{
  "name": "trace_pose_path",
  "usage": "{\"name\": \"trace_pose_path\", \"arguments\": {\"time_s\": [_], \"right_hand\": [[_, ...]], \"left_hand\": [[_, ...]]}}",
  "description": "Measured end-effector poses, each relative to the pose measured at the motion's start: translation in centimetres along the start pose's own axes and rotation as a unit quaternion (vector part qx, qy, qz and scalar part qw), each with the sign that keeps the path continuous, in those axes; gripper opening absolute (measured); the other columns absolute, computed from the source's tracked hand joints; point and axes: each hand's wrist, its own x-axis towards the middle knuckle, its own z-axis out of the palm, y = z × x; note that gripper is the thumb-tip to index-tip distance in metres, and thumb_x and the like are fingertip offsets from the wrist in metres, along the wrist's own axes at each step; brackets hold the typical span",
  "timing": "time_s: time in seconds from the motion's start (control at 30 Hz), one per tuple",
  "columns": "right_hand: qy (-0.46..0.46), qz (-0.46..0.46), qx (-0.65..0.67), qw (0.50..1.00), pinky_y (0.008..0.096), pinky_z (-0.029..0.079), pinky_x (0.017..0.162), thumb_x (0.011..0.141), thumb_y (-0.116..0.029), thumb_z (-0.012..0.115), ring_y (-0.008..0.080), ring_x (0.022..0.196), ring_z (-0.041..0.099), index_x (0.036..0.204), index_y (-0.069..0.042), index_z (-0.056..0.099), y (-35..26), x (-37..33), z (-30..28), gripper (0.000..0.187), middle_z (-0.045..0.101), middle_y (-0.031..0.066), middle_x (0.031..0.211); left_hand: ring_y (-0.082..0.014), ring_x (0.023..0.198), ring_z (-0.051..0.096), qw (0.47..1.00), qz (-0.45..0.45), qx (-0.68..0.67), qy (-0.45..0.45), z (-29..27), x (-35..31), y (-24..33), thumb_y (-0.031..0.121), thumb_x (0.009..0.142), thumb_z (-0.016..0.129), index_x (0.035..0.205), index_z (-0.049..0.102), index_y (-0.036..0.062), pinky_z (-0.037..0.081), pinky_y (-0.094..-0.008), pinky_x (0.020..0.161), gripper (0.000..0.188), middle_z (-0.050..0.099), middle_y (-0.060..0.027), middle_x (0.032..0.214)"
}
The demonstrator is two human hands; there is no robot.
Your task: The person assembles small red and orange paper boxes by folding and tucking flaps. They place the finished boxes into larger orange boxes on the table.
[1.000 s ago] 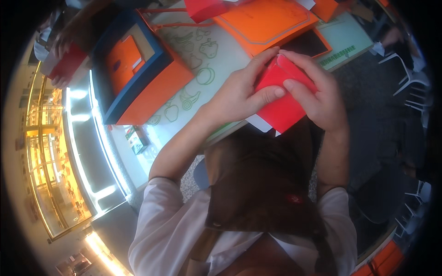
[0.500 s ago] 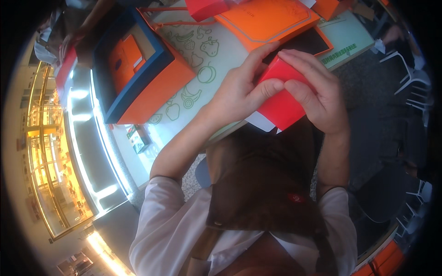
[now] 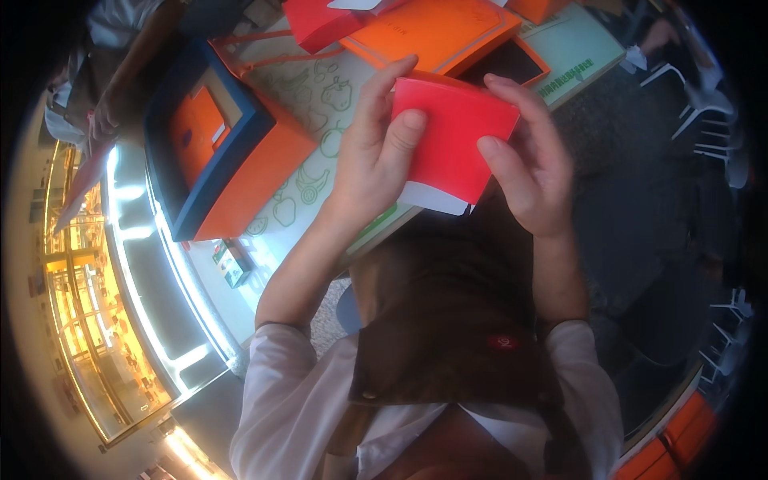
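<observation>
Between my hands, in front of my chest, is a small red paper box (image 3: 460, 140) with a white flap (image 3: 432, 198) at its near lower edge. My left hand (image 3: 372, 152) grips its left side, the thumb lying on the red face and the fingers behind. At the right side, my right hand (image 3: 532, 160) cups the box, with its thumb and fingertips at the edge. The box's underside and far side are hidden.
A blue-rimmed orange box (image 3: 264, 160) holding orange packs stands at left on the fruit-printed table (image 3: 300, 192). Beyond my hands are an orange lidded box (image 3: 436, 36) and another red box (image 3: 308, 24). Another person's arm (image 3: 132, 68) is at upper left; white chairs (image 3: 704, 104) stand right.
The red box has turned so a broader red face shows. My hands have spread farther apart around it and shifted left in the picture.
</observation>
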Motion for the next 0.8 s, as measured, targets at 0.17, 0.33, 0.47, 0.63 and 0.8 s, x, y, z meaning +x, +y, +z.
{"name": "trace_pose_path", "arguments": {"time_s": [0.17, 0.33, 0.47, 0.63, 0.8], "right_hand": [[-0.018, -0.015, -0.057, 0.998, 0.0293, 0.055, 0.091, 0.094, -0.005, 0.069, 0.0219, 0.121, 0.062, 0.13, 0.002, 0.063, -0.3, 0.3, -0.7, 0.037, 0.056, 0.0157, 0.142], [-0.01, 0.048, 0.001, 0.999, 0.0321, 0.05, 0.102, 0.094, -0.004, 0.069, 0.0223, 0.127, 0.059, 0.13, 0.003, 0.063, 0.0, 0.1, -1.0, 0.036, 0.057, 0.0156, 0.141], [0.008, 0.123, 0.091, 0.988, 0.0347, 0.046, 0.108, 0.096, -0.007, 0.068, 0.023, 0.128, 0.057, 0.145, 0.001, 0.051, 0.8, 0.1, -0.1, 0.052, 0.057, 0.0165, 0.141], [-0.012, 0.155, 0.19, 0.969, 0.0365, 0.045, 0.109, 0.099, -0.008, 0.066, 0.0239, 0.127, 0.057, 0.157, 0.001, 0.03, 1.4, -1.7, 1.9, 0.069, 0.057, 0.0172, 0.137], [-0.025, 0.184, 0.172, 0.968, 0.0341, 0.045, 0.108, 0.099, -0.008, 0.063, 0.0213, 0.127, 0.057, 0.155, 0.005, 0.034, 2.3, -1.6, 1.4, 0.064, 0.058, 0.016, 0.138]], "left_hand": [[-0.0231, 0.13, 0.055, 1.0, 0.003, -0.022, 0.0, 0.2, -0.4, 0.6, 0.034, 0.106, 0.06, 0.156, 0.034, 0.0019, 0.043, -0.0355, 0.111, 0.064, 0.055, -0.0155, 0.141], [-0.0189, 0.125, 0.055, 0.996, -0.05, -0.041, -0.062, -0.9, 0.3, 1.3, 0.035, 0.108, 0.056, 0.15, 0.041, 0.0042, 0.044, -0.0322, 0.106, 0.054, 0.056, -0.0122, 0.135], [-0.0104, 0.11, 0.057, 0.994, -0.078, -0.064, -0.036, -1.1, 0.6, 0.0, 0.031, 0.111, 0.051, 0.14, 0.047, 0.007, 0.047, -0.0261, 0.096, 0.038, 0.06, -0.0059, 0.123], [-0.0153, 0.112, 0.058, 0.993, -0.08, -0.052, 0.076, -1.3, 1.2, -0.5, 0.027, 0.111, 0.049, 0.139, 0.046, 0.0026, 0.048, -0.0289, 0.097, 0.037, 0.06, -0.0104, 0.124], [-0.0187, 0.105, 0.064, 0.992, -0.08, -0.065, 0.079, -1.2, 1.2, -1.1, 0.035, 0.11, 0.053, 0.15, 0.037, 0.0024, 0.055, -0.0301, 0.087, 0.054, 0.058, -0.0172, 0.129]]}}
